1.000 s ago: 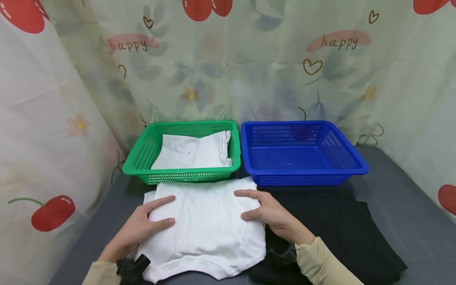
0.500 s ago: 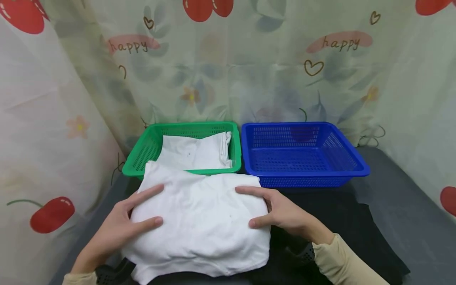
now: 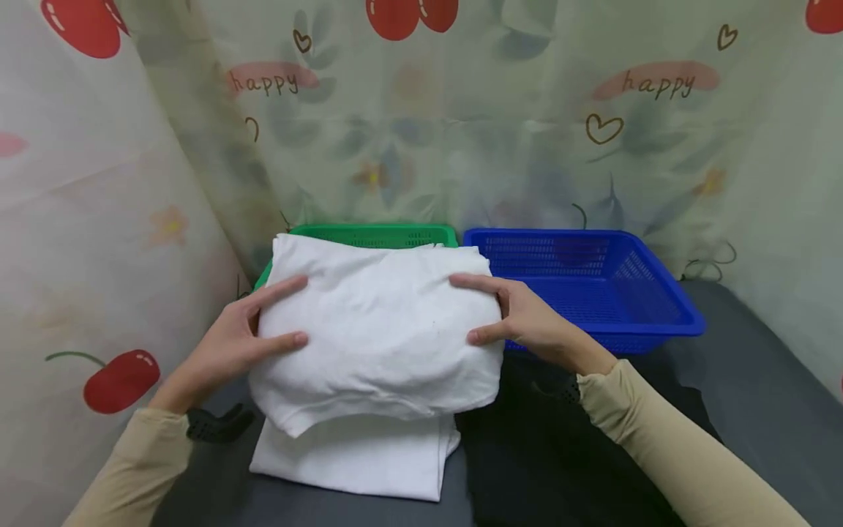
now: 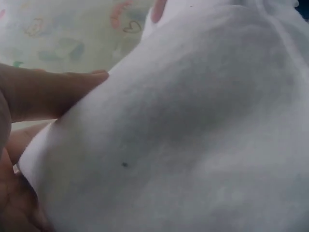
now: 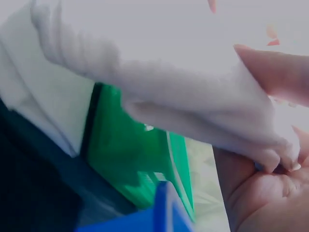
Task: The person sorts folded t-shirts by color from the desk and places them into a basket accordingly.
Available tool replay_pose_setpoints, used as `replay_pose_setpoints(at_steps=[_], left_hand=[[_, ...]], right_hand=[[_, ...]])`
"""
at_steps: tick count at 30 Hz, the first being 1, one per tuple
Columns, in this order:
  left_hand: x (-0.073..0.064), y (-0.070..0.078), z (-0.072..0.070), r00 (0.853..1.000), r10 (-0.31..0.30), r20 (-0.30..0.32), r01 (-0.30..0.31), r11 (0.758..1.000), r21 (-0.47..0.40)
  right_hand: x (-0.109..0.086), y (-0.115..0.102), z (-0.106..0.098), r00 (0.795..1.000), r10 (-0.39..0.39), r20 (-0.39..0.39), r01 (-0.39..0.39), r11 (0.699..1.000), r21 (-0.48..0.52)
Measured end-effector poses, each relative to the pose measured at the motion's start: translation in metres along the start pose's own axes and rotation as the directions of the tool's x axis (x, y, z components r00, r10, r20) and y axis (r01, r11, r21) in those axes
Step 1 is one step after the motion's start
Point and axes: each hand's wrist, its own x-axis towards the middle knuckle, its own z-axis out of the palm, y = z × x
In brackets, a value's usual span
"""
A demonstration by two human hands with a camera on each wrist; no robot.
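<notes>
A folded white shirt (image 3: 382, 329) hangs between my two hands in the head view, raised in front of the green basket (image 3: 369, 234) and hiding most of it. My left hand (image 3: 240, 340) grips its left side, thumb and index finger on the near face, the other fingers behind. At the opposite side my right hand (image 3: 536, 318) holds it the same way. The right wrist view shows the folded layers of the shirt (image 5: 193, 96) tucked into the right palm. Below lies another folded white garment (image 3: 362, 454) on the grey table.
A blue basket (image 3: 612, 293) with nothing in it stands right of the green one. Dark folded cloth (image 3: 553, 446) lies on the grey tabletop (image 3: 204, 476) in front of it. A printed curtain (image 3: 421, 146) closes off the back and sides.
Both hands have lifted the white shirt off the table and moved it up and forward, over the green basket's front. The folded white garment beneath has come into view.
</notes>
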Motion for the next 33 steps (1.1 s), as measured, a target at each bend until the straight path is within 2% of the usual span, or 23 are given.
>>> replay_pose_setpoints(at_steps=[3, 10, 13, 15, 18, 21, 23, 25, 27, 30, 33], left_hand=[[0.021, -0.003, -0.007, 1.0, 0.004, 0.006, -0.004, 1.0, 0.014], [0.079, -0.012, -0.023, 0.999, -0.034, -0.027, 0.035, 0.999, 0.034], [0.1, -0.014, -0.032, 0.998, -0.025, -0.056, 0.029, 0.997, 0.072], [0.112, -0.015, -0.037, 0.998, 0.0, -0.07, 0.007, 0.994, 0.106], [0.126, -0.018, -0.044, 0.992, 0.07, -0.103, -0.052, 0.985, 0.166], [0.138, -0.02, -0.044, 0.981, 0.125, -0.145, -0.088, 0.967, 0.24], [0.144, -0.022, -0.042, 0.98, 0.133, -0.147, -0.087, 0.955, 0.284], [0.148, -0.025, -0.038, 0.985, 0.115, -0.126, -0.068, 0.942, 0.327], [0.15, -0.029, -0.035, 0.994, 0.081, -0.079, -0.048, 0.936, 0.349], [0.152, -0.035, -0.033, 1.0, 0.014, -0.012, -0.008, 0.926, 0.377], [0.152, -0.037, -0.031, 0.995, -0.09, 0.043, 0.068, 0.928, 0.366]], right_hand=[[0.02, -0.002, -0.007, 0.998, 0.028, -0.049, -0.03, 0.999, -0.033], [0.072, -0.004, -0.023, 0.987, 0.059, -0.15, -0.048, 0.996, 0.074], [0.093, -0.005, -0.023, 0.984, 0.055, -0.172, -0.039, 0.995, 0.095], [0.105, -0.005, -0.021, 0.983, 0.044, -0.179, -0.026, 0.995, 0.1], [0.12, -0.004, -0.014, 0.98, -0.004, -0.201, 0.024, 0.995, 0.097], [0.127, -0.002, -0.008, 0.964, -0.081, -0.254, 0.096, 0.994, 0.049], [0.13, 0.0, -0.003, 0.952, -0.115, -0.285, 0.117, 0.993, -0.01], [0.132, 0.003, 0.002, 0.949, -0.118, -0.294, 0.105, 0.993, -0.058], [0.134, 0.008, 0.006, 0.955, -0.08, -0.285, 0.062, 0.995, -0.072], [0.135, 0.017, 0.009, 0.969, 0.028, -0.247, -0.045, 0.997, -0.062], [0.136, 0.022, 0.009, 0.971, 0.139, -0.196, -0.161, 0.982, -0.102]])
